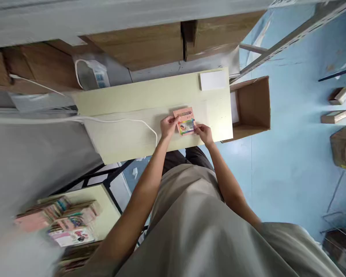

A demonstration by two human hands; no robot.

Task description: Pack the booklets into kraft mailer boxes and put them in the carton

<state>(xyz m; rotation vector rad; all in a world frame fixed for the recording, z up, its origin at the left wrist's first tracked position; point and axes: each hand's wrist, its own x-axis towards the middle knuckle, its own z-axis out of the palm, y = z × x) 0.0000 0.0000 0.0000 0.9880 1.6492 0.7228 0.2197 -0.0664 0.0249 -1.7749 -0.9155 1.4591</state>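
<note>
A small pink booklet (pixel 185 114), with dark lettering at the top and a rainbow-framed picture below, is held over the pale yellow table (pixel 144 92). My left hand (pixel 168 127) pinches its left edge, thumb near the front cover. On the opposite side my right hand (pixel 204 133) grips the lower right edge between thumb and fingers. The cover faces up towards me. Whether the booklet rests on the tabletop or hangs just above it, I cannot tell. A white cable (pixel 127 120) runs across the table left of my left hand.
A white rectangular stack (pixel 212 80) lies at the table's far right corner. An open cardboard box (pixel 253 102) stands off the right end. Brown cartons (pixel 144 44) fill the shelf behind, beside a white bin (pixel 88 75). At lower left, stacked booklets (pixel 75 221) sit on another table.
</note>
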